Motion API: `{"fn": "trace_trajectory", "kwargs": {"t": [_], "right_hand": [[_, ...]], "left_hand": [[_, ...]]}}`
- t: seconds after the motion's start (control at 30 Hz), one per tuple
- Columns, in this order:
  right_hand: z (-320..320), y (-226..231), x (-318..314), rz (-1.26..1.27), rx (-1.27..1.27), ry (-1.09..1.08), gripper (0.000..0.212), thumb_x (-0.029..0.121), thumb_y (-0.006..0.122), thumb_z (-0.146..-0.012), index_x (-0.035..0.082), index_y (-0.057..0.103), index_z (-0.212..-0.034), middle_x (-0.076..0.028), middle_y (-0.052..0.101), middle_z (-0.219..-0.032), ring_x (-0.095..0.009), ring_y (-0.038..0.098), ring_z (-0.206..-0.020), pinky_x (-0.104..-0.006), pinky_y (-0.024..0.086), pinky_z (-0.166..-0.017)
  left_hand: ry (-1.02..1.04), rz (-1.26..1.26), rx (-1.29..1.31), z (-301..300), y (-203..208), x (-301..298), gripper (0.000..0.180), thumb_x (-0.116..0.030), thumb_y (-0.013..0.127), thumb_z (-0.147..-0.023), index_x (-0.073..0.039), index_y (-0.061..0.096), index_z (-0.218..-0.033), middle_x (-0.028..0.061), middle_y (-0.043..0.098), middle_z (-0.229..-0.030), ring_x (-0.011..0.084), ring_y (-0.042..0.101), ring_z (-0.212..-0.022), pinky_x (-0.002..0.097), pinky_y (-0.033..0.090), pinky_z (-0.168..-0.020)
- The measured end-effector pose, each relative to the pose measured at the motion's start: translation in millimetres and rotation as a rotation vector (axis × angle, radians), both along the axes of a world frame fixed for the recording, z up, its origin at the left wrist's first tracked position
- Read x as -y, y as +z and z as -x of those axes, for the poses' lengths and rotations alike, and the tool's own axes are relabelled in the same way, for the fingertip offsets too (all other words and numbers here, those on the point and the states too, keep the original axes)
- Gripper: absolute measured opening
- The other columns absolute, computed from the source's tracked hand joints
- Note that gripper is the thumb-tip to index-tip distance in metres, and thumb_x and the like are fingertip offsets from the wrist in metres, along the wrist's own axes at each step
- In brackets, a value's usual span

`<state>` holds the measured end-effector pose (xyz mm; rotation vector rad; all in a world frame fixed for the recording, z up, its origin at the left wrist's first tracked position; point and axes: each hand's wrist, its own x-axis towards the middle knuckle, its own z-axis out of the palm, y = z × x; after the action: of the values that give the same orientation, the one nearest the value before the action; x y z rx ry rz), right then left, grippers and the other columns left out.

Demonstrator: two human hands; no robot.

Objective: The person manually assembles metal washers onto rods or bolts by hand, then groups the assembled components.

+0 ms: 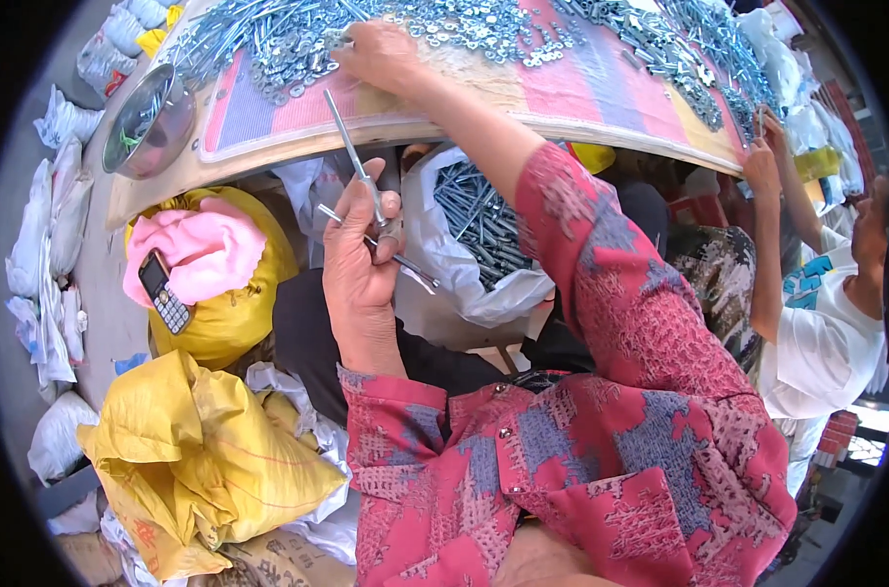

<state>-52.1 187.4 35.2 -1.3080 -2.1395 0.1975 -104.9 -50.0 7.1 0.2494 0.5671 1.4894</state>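
Note:
My left hand (358,256) is closed around a few long metal bolts (356,161), one pointing up past the table's edge, the others sticking out to the right. My right hand (378,54) reaches forward onto the table (581,83) and rests on a heap of small washers and nuts (288,49). Whether its fingers pinch a piece I cannot tell. Both sleeves are red with a blue and white pattern.
A white bag of long bolts (478,220) sits under the table. A steel bowl (151,117) stands at the table's left corner. A phone (162,292) lies on pink cloth (207,245) atop a yellow sack (231,323). Another person (816,313) in white works at the right.

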Motion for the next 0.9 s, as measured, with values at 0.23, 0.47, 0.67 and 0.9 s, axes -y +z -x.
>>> {"fn": "trace_trajectory", "kwargs": {"t": [0.23, 0.47, 0.67, 0.9], "right_hand": [[20, -11, -8, -0.021, 0.038, -0.059, 0.026, 0.023, 0.062, -0.077, 0.006, 0.071, -0.094, -0.018, 0.066, -0.1, -0.033, 0.065, -0.096, -0.044, 0.051, -0.079], [-59, 11, 69, 0.408, -0.493, 0.213, 0.027, 0.027, 0.069, -0.083, 0.001, 0.067, -0.083, -0.007, 0.065, -0.066, -0.016, 0.063, -0.055, -0.0274, 0.049, -0.057], [-99, 13, 99, 0.427, -0.8, 0.292, 0.012, 0.012, 0.064, -0.087, 0.001, 0.064, -0.082, -0.004, 0.062, -0.065, -0.011, 0.059, -0.053, -0.0238, 0.042, -0.047], [-99, 12, 107, -0.153, -0.013, 0.713, 0.009, 0.009, 0.06, -0.084, 0.003, 0.061, -0.091, -0.013, 0.063, -0.07, -0.023, 0.066, -0.064, -0.0356, 0.052, -0.058]], "left_hand": [[0.136, 0.144, -0.219, -4, 7, -3, 0.027, -0.019, 0.068, -0.088, -0.003, 0.064, -0.109, 0.0056, 0.066, -0.075, 0.0021, 0.05, -0.052, 0.0147, 0.028, -0.038], [0.076, 0.12, -0.344, -19, 11, -2, 0.027, -0.021, 0.069, -0.087, -0.002, 0.065, -0.107, 0.0045, 0.064, -0.073, 0.0024, 0.043, -0.049, 0.0153, 0.026, -0.039], [-0.073, 0.09, -0.333, -37, 12, -6, 0.026, -0.02, 0.068, -0.088, -0.001, 0.065, -0.105, 0.0025, 0.061, -0.07, 0.0026, 0.044, -0.05, 0.0153, 0.026, -0.039], [0.005, 0.072, -0.194, -17, 5, -27, 0.027, -0.019, 0.066, -0.087, 0.002, 0.064, -0.105, 0.0036, 0.059, -0.073, 0.0045, 0.038, -0.045, 0.0166, 0.023, -0.037]]}}
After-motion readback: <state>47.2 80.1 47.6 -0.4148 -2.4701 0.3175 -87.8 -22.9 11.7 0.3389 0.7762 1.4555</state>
